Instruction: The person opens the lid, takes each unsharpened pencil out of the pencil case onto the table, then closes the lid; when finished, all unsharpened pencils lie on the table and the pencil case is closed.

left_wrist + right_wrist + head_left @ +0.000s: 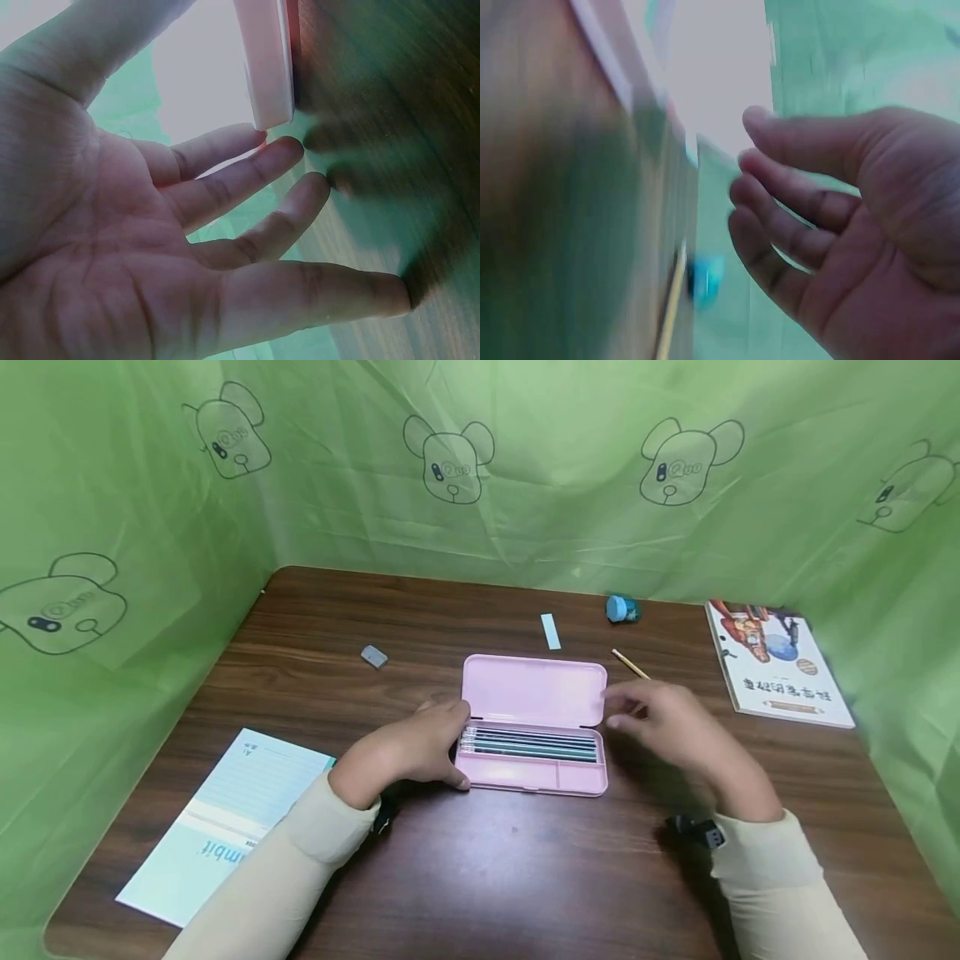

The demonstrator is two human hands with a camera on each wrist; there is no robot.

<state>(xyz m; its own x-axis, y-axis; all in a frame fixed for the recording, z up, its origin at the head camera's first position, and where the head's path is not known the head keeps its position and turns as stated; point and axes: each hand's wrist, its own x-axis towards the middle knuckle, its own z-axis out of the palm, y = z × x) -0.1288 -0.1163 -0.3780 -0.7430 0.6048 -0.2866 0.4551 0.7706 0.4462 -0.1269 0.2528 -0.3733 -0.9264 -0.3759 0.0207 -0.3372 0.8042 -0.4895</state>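
A pink pencil case lies on the table with its lid raised. Several dark and green pencils lie side by side in its back compartment. My left hand is at the case's left end, its thumb by the front corner and its fingers beside the hinge side. In the left wrist view the fingers are spread and fairly straight, near the case's edge. My right hand hovers just right of the lid; its fingers bend loosely, with nothing between them in the right wrist view.
A wooden pencil lies behind my right hand. Farther back are a blue strip and a small blue-capped container. A grey eraser sits back left. A notebook lies left, partly under my sleeve; a book is at right.
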